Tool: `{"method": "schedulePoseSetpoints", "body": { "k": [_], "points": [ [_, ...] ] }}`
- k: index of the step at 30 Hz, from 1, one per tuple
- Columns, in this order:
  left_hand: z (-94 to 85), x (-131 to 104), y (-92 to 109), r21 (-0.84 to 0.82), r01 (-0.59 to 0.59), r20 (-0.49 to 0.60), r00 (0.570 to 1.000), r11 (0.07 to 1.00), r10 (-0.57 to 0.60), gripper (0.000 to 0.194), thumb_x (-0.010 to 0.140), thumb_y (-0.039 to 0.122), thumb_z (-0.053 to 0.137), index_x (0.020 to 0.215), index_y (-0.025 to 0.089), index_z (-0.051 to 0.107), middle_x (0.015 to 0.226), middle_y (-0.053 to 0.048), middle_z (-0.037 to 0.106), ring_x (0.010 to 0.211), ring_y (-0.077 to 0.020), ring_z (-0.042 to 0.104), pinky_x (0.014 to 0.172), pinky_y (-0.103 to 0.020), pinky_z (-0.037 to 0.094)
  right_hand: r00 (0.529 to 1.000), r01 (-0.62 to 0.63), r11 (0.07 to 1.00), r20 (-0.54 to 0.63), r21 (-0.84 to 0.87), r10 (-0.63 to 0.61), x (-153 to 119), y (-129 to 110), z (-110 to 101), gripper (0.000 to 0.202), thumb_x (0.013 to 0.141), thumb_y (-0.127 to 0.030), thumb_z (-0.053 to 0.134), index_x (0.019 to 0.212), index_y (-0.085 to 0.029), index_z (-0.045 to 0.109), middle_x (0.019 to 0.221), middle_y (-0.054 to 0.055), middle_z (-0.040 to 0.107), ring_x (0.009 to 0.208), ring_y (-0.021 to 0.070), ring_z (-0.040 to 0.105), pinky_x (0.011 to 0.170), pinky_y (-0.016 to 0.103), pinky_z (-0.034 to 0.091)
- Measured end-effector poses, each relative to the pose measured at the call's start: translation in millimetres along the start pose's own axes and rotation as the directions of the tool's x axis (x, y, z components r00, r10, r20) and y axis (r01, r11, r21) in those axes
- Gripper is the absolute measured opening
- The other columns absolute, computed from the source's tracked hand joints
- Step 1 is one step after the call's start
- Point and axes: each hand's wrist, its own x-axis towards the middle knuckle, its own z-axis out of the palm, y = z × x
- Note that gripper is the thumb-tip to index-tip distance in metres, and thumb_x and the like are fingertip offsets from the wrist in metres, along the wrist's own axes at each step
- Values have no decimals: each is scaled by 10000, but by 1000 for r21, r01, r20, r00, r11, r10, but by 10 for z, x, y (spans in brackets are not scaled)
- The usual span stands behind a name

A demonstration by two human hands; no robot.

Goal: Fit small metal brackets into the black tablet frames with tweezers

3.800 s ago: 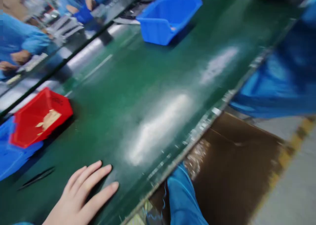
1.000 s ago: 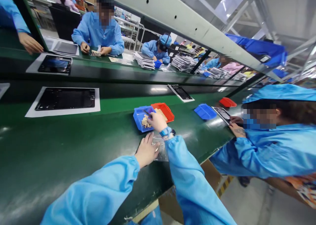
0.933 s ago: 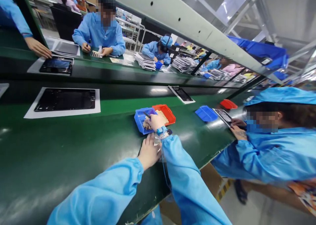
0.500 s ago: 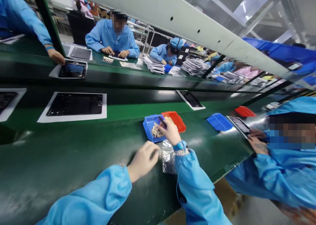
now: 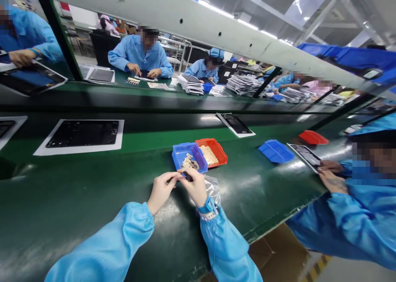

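My left hand (image 5: 163,191) and my right hand (image 5: 195,187) meet fingertip to fingertip over the green bench (image 5: 102,203). The left thumb and index finger are pinched on something too small to make out. A small dark tool (image 5: 187,175) is held in my right hand. Just beyond the hands, a blue bin (image 5: 178,155) holds small beige pieces (image 5: 190,162). An orange-red bin (image 5: 222,155) with more beige pieces touches it on the right. A clear plastic bag (image 5: 213,188) lies partly behind my right wrist.
Dark panels on white sheets lie on the green strip at left (image 5: 82,133) and centre right (image 5: 236,124). A blue bin (image 5: 276,151) and a red bin (image 5: 313,137) stand at right, near a co-worker's hands (image 5: 332,176). A slanted beam (image 5: 201,24) crosses above.
My right hand has come back from the blue bin, towards me and left, to meet my left hand, which has moved slightly left. The person at far left has drawn a panel leftwards.
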Motion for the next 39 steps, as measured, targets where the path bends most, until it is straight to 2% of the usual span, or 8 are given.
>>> {"method": "schedulePoseSetpoints", "body": {
  "k": [8,11,14,17,23,28,32,39],
  "points": [
    [53,-5,-172,-34,50,41,998,998,-48,278,793,375,579,899,135,672,912,-87,641,800,-173,615,606,-226,516,999,-30,993,37,114,26,-100,104,-43,222,888,-290,471,803,-166,635,803,27,633,753,127,586,710,244,449],
    [51,-19,-158,-22,32,39,999,999,-31,245,795,358,582,867,139,665,889,-79,641,809,-165,616,620,-210,506,980,-32,999,-195,15,34,-38,187,-273,260,889,-318,442,773,-146,599,772,49,610,733,139,563,683,250,436],
    [40,-32,-154,0,-16,57,998,1000,16,234,818,353,553,864,148,656,889,-72,624,789,-155,597,590,-210,502,848,-197,974,-518,-115,110,93,426,-639,274,839,-370,490,778,-133,614,771,62,616,718,159,556,691,271,421],
    [28,-35,-163,9,-48,96,994,999,46,234,835,348,530,896,161,657,921,-71,604,790,-149,579,567,-208,499,787,-385,893,-588,-235,185,228,778,-888,283,743,-404,582,723,-127,639,753,71,616,715,179,547,737,296,408],
    [29,-20,-194,-11,-2,108,994,1000,3,343,858,361,510,1152,183,510,843,-46,559,826,-137,565,590,-190,484,829,-501,782,-466,-371,310,278,1089,-886,311,778,-344,492,840,-100,675,867,143,620,812,256,565,741,356,406],
    [33,-26,-199,6,-85,81,993,996,84,191,899,302,444,1015,156,402,828,-32,509,782,-106,539,635,-203,456,890,-282,925,-431,-255,152,93,589,-684,305,816,-304,470,979,-107,636,942,99,623,823,192,564,764,308,425],
    [21,-27,-174,28,-151,99,984,988,148,121,914,271,418,920,150,409,825,-28,491,765,-90,514,697,-215,437,980,-197,980,-39,4,197,-54,122,-355,234,821,-326,528,899,-143,652,840,44,630,696,140,549,661,257,423],
    [16,-26,-195,9,-172,94,981,985,171,98,917,246,417,927,149,412,821,-23,489,758,-88,504,697,-213,427,957,-231,970,196,79,212,-96,17,-155,137,766,-241,555,803,-136,636,726,17,595,632,116,498,617,240,389]
  ]
}}
